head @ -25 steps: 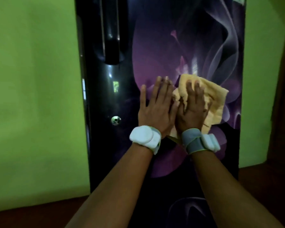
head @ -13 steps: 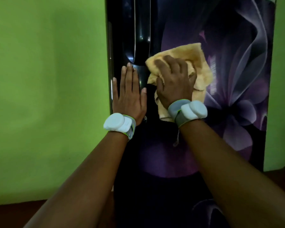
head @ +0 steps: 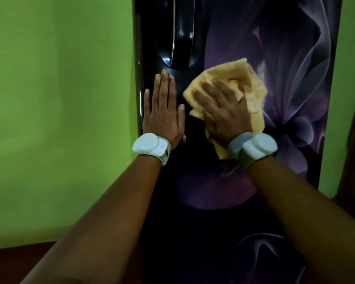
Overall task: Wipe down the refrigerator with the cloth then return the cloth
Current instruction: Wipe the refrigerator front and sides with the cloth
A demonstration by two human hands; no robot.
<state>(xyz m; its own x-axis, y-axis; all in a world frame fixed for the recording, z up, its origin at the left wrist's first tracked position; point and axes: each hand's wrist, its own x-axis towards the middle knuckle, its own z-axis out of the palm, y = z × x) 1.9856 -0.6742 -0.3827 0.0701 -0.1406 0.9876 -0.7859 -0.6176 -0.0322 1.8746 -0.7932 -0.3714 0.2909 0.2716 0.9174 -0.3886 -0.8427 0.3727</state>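
The yellow cloth (head: 240, 87) lies pressed against the refrigerator door (head: 295, 58) under the right hand (head: 223, 111), fingers spread to scrub; the left hand (head: 164, 113) braces flat beside it, grip open.

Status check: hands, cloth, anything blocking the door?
Left hand flat on refrigerator door. Right hand pressing cloth against it. Nothing blocking.
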